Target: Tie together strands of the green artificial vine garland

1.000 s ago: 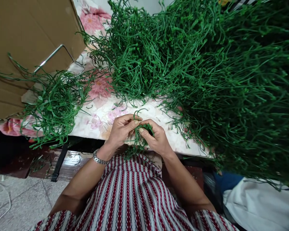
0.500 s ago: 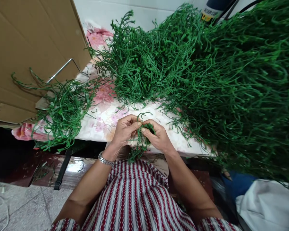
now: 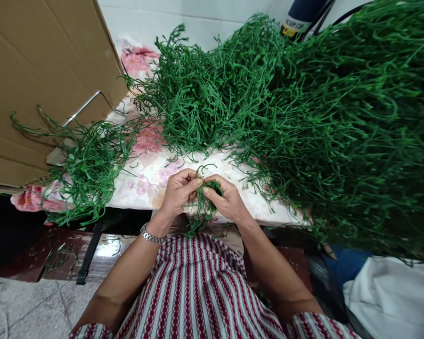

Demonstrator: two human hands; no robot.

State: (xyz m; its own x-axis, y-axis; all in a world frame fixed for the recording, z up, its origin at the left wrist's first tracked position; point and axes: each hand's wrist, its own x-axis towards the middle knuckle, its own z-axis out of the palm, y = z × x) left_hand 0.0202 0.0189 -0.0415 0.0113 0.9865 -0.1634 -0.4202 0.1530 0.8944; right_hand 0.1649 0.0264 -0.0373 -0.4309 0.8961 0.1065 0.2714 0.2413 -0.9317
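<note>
A small bunch of green plastic stems [image 3: 202,217] hangs between my hands over the table's front edge. My left hand [image 3: 180,189], with a metal watch at its wrist, pinches the stems between thumb and forefinger. Close beside it, my right hand [image 3: 223,197] is closed on the same bunch, thumb against forefinger. Some stem ends curl up above the fingertips, and others dangle toward my lap. The exact spot under the fingertips is too small to make out.
A large heap of similar green stems [image 3: 304,122] covers the back and right of the flowered tablecloth [image 3: 144,188]. A smaller pile [image 3: 88,165] lies at left by a cardboard box [image 3: 45,61] and a bent metal rod [image 3: 81,109]. A dark blue cylinder [image 3: 298,19] stands behind.
The whole view has shifted slightly, so things appear a little farther left. Both hands keep their pinch on the stems with hardly any visible movement.
</note>
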